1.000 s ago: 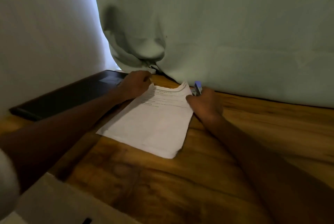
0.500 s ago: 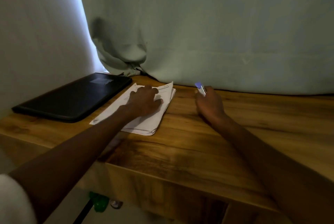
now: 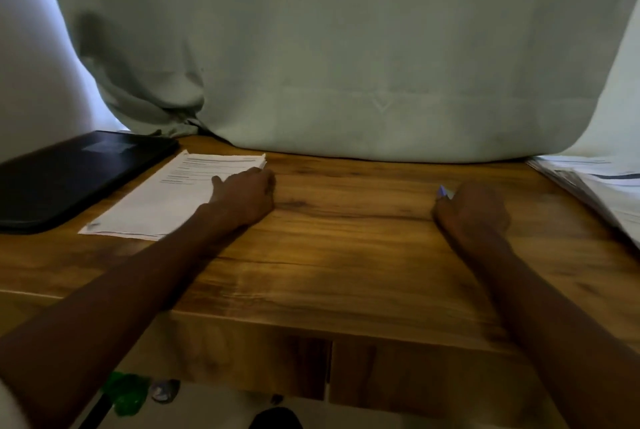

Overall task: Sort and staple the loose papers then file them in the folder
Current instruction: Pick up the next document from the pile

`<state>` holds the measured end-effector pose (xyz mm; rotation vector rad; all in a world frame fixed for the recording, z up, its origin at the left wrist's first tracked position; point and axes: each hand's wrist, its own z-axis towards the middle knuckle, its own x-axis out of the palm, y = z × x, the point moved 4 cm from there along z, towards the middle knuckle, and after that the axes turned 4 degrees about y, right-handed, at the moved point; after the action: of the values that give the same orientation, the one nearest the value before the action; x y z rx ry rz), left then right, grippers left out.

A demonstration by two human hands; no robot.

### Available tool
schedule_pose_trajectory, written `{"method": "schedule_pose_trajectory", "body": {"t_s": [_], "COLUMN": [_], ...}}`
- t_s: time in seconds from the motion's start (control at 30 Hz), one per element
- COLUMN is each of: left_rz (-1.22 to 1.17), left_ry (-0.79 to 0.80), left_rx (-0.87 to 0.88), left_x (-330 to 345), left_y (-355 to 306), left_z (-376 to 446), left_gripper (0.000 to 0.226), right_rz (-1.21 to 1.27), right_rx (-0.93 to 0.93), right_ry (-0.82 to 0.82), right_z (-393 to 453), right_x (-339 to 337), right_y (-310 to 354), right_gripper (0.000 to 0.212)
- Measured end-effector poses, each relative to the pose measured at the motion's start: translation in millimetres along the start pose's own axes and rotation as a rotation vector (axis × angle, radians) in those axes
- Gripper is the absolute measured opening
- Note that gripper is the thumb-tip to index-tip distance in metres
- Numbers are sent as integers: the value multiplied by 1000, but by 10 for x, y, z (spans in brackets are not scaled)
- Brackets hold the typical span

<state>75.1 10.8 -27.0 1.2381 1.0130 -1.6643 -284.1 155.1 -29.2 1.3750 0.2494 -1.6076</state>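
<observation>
A stack of printed white papers (image 3: pixel 162 200) lies on the wooden desk (image 3: pixel 346 255), just right of a black folder (image 3: pixel 69 176). My left hand (image 3: pixel 246 195) rests on the stack's right edge, fingers loosely bent. My right hand (image 3: pixel 472 209) sits further right on the desk, curled round a small stapler (image 3: pixel 444 192); only its pale blue tip shows above the knuckles. Another pile of loose papers (image 3: pixel 602 186) lies at the desk's far right edge.
A pale green curtain (image 3: pixel 346 65) hangs along the back of the desk and bunches at the left. Bare wood lies between my hands. Below the front edge, a green object (image 3: pixel 126 392) and small items sit on the floor.
The view has shifted right and pulled back. The paper stack now lies beside the folder with my left hand at its right edge. My right hand with the stapler has moved right, away from it.
</observation>
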Motion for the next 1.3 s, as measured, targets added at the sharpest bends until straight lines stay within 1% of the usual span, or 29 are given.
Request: {"method": "schedule_pose_trajectory", "body": {"t_s": [0.13,0.23,0.3,0.33,0.47,0.53,0.6,0.67,0.7,0.73,0.8,0.87,0.93,0.97,1.03,1.1,1.17,1.2,1.23,1.3], "left_rz": [-81,-17,11,-28,-241,-375,-528,-674,-715,-732,-685,-640,-651,-684,-710,-652,-580,-555,-550,-619], "left_ry": [-29,-38,-107,-140,-209,-228,-229,-184,-140,-99,-40,-8,59,111,188,152,89,80,86,104], "left_rx": [16,-19,46,96,231,299,369,398,403,387,338,371,422,416,344,254,199,193,187,164], "left_x": [13,-35,-95,-122,-145,-94,-53,-15,16,56,139,215,307,377,552,685,716,735,735,719], "left_y": [68,9,-178,-323,-1256,-1796,-2323,-2897,-3209,-3476,-3955,-4416,-4796,-4972,-5237,-5370,-5467,-5494,-5498,-5472], "left_z": [0,-55,-101,-131,-167,-143,-149,-168,-185,-194,-219,-265,-312,-319,-319,-318,-331,-339,-349,-324], "left_gripper": [27,26,28,30,33,27,22,19,21,27,39,42,38,39,49,60,64,60,51,27], "right_rz": [-60,-71,-99,-95,77,165,229,248,247,241,180,63,-33,-68,-121,-157,-219,-292,-365,-411], "right_rx": [76,103,95,69,-20,-78,-118,-104,-76,-43,46,145,230,260,288,291,295,287,274,253], "right_ry": [-9,-49,-113,-151,-284,-394,-486,-529,-542,-549,-562,-544,-455,-407,-354,-340,-326,-304,-275,-217], "right_z": [-46,-85,-117,-141,-230,-256,-253,-179,-124,-68,31,137,233,275,323,343,408,442,463,484], "right_x": [-56,-67,-114,-141,-354,-553,-778,-1026,-1165,-1288,-1500,-1676,-1760,-1771,-1744,-1650,-1568,-1514,-1459,-1370], "right_y": [-158,-133,-88,-45,-39,-160,-363,-693,-905,-1113,-1565,-2035,-2457,-2666,-3027,-3256,-3339,-3342,-3332,-3331], "right_gripper": [39,46,48,46,31,25,24,23,22,22,24,25,26,27,28,29,36,40,43,44]}}
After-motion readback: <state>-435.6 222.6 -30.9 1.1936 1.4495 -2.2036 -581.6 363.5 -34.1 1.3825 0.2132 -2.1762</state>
